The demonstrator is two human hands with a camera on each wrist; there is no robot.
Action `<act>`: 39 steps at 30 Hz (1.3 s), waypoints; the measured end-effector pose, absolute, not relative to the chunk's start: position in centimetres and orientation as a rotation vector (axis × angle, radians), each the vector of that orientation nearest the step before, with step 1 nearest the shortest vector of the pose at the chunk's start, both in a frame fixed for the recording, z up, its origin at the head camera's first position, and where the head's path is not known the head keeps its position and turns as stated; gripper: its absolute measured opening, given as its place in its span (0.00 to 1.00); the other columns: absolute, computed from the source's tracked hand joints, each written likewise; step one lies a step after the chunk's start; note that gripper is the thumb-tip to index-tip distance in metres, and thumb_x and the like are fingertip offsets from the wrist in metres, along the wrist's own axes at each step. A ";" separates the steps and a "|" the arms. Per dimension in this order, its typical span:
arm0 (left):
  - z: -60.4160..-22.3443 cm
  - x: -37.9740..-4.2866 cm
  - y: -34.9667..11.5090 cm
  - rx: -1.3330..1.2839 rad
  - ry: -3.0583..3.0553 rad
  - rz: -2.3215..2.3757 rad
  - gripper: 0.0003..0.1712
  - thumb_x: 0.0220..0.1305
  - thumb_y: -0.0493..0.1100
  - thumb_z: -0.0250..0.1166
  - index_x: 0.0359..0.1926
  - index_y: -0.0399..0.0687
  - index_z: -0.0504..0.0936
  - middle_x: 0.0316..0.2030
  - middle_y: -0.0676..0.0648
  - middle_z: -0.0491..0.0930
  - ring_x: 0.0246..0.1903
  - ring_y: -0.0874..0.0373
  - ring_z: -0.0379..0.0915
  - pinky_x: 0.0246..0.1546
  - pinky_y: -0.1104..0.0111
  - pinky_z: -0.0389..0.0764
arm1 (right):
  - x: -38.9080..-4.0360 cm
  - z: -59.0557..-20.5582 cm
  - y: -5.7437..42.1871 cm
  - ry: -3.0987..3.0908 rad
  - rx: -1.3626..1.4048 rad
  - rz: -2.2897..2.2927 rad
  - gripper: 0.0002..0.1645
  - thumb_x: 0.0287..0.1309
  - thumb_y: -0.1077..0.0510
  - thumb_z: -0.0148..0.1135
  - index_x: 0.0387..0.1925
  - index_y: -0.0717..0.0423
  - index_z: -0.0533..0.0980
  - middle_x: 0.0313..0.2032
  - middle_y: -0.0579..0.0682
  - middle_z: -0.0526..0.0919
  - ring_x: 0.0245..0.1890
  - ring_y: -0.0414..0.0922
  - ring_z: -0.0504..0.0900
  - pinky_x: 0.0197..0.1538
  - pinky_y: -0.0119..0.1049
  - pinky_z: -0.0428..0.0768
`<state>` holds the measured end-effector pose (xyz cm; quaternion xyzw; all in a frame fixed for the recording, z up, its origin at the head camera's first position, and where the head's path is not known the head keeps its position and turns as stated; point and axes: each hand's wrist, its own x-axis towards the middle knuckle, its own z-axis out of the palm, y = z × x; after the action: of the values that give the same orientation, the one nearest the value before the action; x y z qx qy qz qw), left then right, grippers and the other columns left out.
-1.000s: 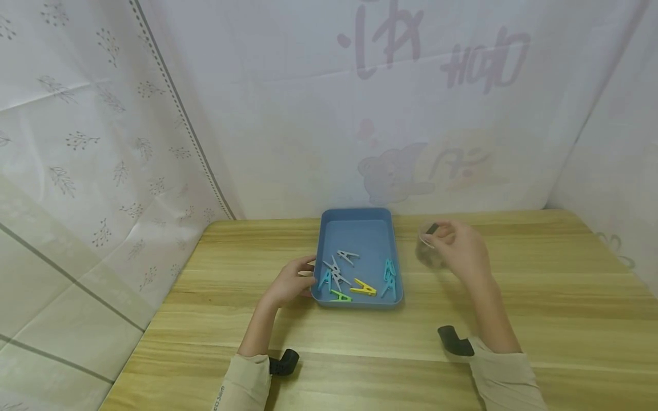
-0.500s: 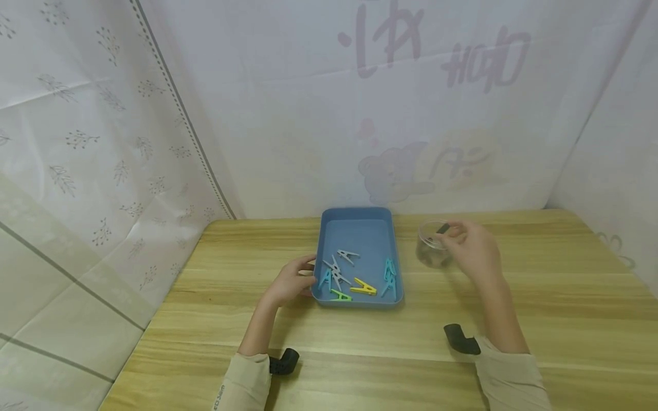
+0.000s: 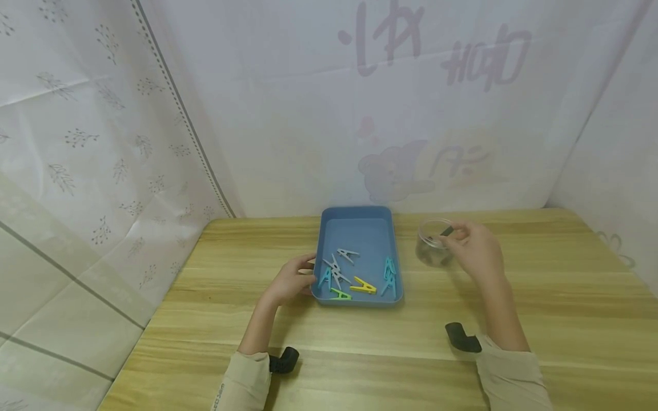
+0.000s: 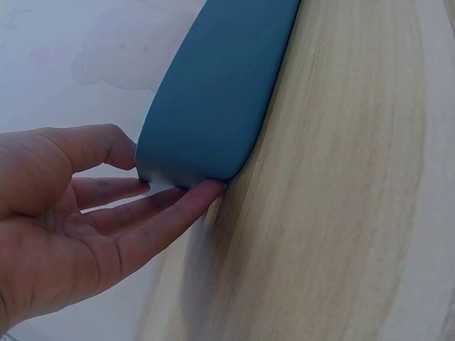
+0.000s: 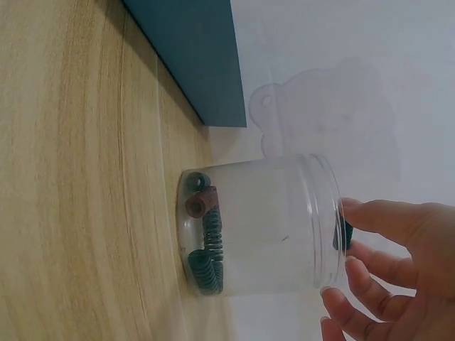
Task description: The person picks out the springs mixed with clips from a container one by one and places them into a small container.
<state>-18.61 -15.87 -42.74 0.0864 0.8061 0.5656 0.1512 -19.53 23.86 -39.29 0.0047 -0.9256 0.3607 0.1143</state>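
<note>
My left hand [image 3: 292, 281] rests against the left side of a blue tray [image 3: 357, 228]. In the left wrist view its thumb touches the rim, and its extended fingers touch the outer wall. Inside the tray lie several clothespins: grey, turquoise, green, and a yellow clothespin [image 3: 364, 286]. My right hand [image 3: 475, 248] is at the mouth of a clear round jar [image 3: 429, 251], pinching a small dark ribbed piece [image 5: 344, 234] that looks like a coil spring. At the jar's bottom lie several dark green coil springs [image 5: 205, 271] and a reddish-brown coil spring [image 5: 201, 204].
Jar and tray stand apart on a wooden table [image 3: 360, 354], with the jar right of the tray. A printed white curtain [image 3: 288, 125] hangs behind the table's back edge. Each sleeve carries a black angled mount, such as the right mount [image 3: 462, 338].
My right hand has shifted slightly right over the jar's mouth, still pinching the dark piece, and has been nearly still over the last half second. Left hand and tray stay put.
</note>
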 end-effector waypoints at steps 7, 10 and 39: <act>-42.6 -18.6 -15.8 0.248 2.316 1.620 0.38 0.68 0.28 0.56 0.78 0.30 0.62 0.65 0.24 0.73 0.57 0.36 0.81 0.44 0.54 0.91 | -19.9 -39.5 23.9 -2.722 -0.040 1.060 0.34 0.71 0.49 0.66 0.62 0.76 0.76 0.56 0.81 0.77 0.54 0.75 0.77 0.48 0.65 0.81; -42.7 -18.7 -15.8 0.247 2.318 1.617 0.38 0.68 0.28 0.56 0.79 0.30 0.62 0.65 0.24 0.73 0.56 0.37 0.81 0.43 0.54 0.91 | -20.0 -39.6 23.7 -2.702 -0.051 1.065 0.34 0.70 0.50 0.66 0.62 0.77 0.76 0.57 0.83 0.76 0.55 0.76 0.76 0.50 0.65 0.81; -42.5 -18.5 -15.7 0.235 2.282 1.653 0.37 0.70 0.27 0.56 0.79 0.29 0.60 0.65 0.23 0.71 0.57 0.34 0.81 0.45 0.53 0.91 | -20.1 -39.8 23.1 -2.668 -0.123 1.177 0.32 0.70 0.49 0.68 0.63 0.70 0.78 0.63 0.80 0.73 0.40 0.65 0.75 0.34 0.45 0.78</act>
<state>-18.48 -15.74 -42.48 0.0821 0.7971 0.5775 0.1561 -20.12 23.08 -39.77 -0.0419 -0.9085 0.4007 0.1114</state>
